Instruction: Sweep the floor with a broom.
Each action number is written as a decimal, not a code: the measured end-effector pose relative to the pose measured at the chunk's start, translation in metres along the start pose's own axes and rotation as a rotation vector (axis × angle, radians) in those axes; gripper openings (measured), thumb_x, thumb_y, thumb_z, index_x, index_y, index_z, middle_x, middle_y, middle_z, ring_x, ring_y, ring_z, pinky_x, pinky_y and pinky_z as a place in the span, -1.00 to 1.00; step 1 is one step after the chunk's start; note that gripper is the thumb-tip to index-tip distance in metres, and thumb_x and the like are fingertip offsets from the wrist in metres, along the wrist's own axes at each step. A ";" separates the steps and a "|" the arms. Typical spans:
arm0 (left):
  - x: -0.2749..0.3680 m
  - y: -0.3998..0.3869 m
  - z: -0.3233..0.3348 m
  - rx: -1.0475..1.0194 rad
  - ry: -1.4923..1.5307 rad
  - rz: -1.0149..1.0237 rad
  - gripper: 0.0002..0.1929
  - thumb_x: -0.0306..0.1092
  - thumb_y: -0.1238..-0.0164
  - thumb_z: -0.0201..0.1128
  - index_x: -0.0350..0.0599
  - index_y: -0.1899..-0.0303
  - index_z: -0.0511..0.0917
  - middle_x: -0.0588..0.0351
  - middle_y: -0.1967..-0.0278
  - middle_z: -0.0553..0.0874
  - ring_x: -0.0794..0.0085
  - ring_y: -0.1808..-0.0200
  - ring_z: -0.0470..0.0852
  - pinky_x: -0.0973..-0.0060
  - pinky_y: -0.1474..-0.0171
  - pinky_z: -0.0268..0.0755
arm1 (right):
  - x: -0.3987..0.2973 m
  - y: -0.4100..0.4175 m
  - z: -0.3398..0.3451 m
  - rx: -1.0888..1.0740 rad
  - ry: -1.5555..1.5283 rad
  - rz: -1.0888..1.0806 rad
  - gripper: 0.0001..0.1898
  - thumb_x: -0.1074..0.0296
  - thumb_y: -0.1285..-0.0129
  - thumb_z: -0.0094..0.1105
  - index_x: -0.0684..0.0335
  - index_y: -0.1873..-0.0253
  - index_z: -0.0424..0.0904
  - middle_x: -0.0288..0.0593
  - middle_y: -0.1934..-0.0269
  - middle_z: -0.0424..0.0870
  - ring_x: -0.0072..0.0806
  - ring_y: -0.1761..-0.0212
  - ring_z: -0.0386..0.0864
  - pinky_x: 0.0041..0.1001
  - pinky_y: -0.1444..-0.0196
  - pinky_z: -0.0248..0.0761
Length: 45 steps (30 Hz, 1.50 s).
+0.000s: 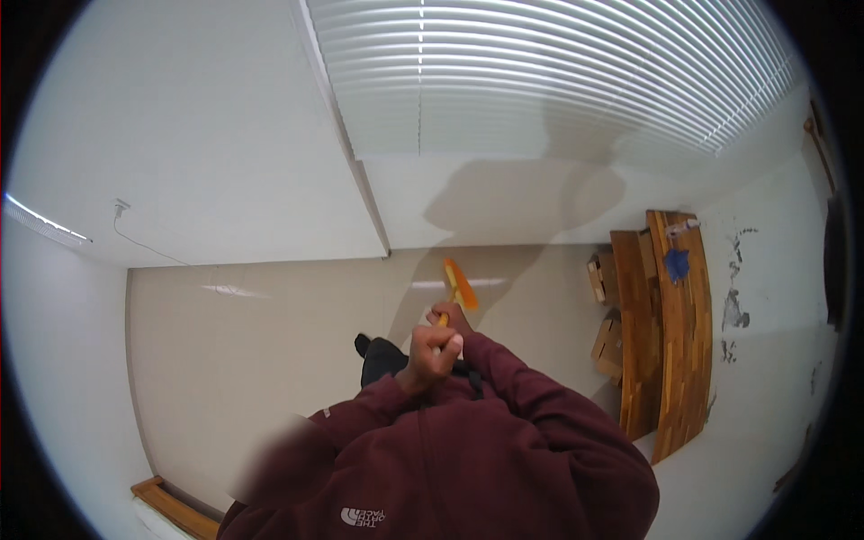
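Note:
Both my hands grip the handle of a broom. My left hand point(432, 352) is wrapped around the upper end of the handle, close to my chest. Lower on the same yellow handle, my right hand point(453, 318) is closed around it, partly hidden behind the left. Beyond the hands, the broom's head with orange bristles point(463, 283) is at the tiled floor point(283, 337), in my shadow near the wall. Whether the bristles touch the floor, I cannot tell.
To the right stands wooden shelving point(682, 337) holding a blue cloth point(677, 264) and a bottle point(683, 227). Cardboard boxes point(609, 345) sit beneath it. A white cord point(155, 247) runs from a wall socket. Window blinds point(540, 54) hang ahead. A wooden frame point(177, 509) is at lower left.

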State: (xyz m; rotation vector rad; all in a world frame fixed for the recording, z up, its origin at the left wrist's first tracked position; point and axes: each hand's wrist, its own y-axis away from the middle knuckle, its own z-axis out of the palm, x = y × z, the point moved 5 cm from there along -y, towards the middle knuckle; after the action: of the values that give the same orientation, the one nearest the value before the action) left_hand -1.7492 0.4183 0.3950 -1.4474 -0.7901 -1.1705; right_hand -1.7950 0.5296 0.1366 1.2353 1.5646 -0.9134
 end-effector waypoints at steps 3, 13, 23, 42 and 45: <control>0.008 -0.013 0.000 -0.007 -0.017 0.030 -0.63 -0.27 -0.30 0.18 -0.30 0.62 0.38 0.13 0.73 0.33 0.48 0.65 0.30 0.41 0.51 0.12 | -0.009 -0.005 0.012 -0.074 -0.090 -0.020 -0.79 0.31 -0.10 0.24 0.28 0.49 0.47 -0.17 0.54 0.51 -0.42 0.40 0.56 -0.40 0.31 0.37; 0.064 -0.033 0.009 -0.071 -0.067 0.068 -0.65 -0.29 -0.30 0.21 -0.15 0.66 0.40 0.14 0.73 0.33 0.36 0.61 0.30 0.25 0.11 0.22 | -0.081 -0.003 -0.017 -0.180 -0.176 0.038 -0.66 0.24 -0.31 0.18 0.31 0.52 0.46 -0.18 0.58 0.52 -0.49 0.51 0.43 -0.39 0.38 0.33; -0.013 -0.006 -0.013 0.226 0.008 -0.185 -0.56 -0.37 -0.43 0.15 -0.22 0.66 0.23 0.34 0.69 0.25 0.63 0.60 0.16 0.47 0.53 -0.03 | -0.025 -0.013 -0.003 -0.088 0.085 -0.059 -0.77 0.32 -0.14 0.31 0.33 0.48 0.53 0.08 0.52 0.59 -0.03 0.47 0.60 -0.21 0.40 0.39; 0.030 -0.018 -0.005 0.031 -0.030 -0.113 -0.60 -0.35 -0.44 0.16 -0.25 0.64 0.38 0.20 0.72 0.40 0.60 0.60 0.31 0.47 0.48 0.14 | -0.064 -0.006 -0.018 0.226 0.083 -0.092 -0.70 0.37 -0.20 0.26 0.35 0.57 0.45 0.01 0.64 0.48 -0.29 0.60 0.50 -0.25 0.45 0.34; 0.014 -0.009 -0.019 0.214 0.012 -0.199 -0.56 -0.35 -0.44 0.17 -0.27 0.67 0.34 0.24 0.73 0.39 0.65 0.61 0.28 0.46 0.57 0.06 | -0.050 -0.015 -0.006 0.110 0.188 -0.066 -0.76 0.33 -0.21 0.25 0.34 0.49 0.54 0.09 0.52 0.59 -0.15 0.50 0.60 -0.24 0.41 0.39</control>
State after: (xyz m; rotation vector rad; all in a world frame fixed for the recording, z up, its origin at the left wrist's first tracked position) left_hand -1.7581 0.4006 0.4099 -1.2054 -1.0372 -1.2013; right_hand -1.8064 0.5173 0.1863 1.3878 1.7305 -0.9587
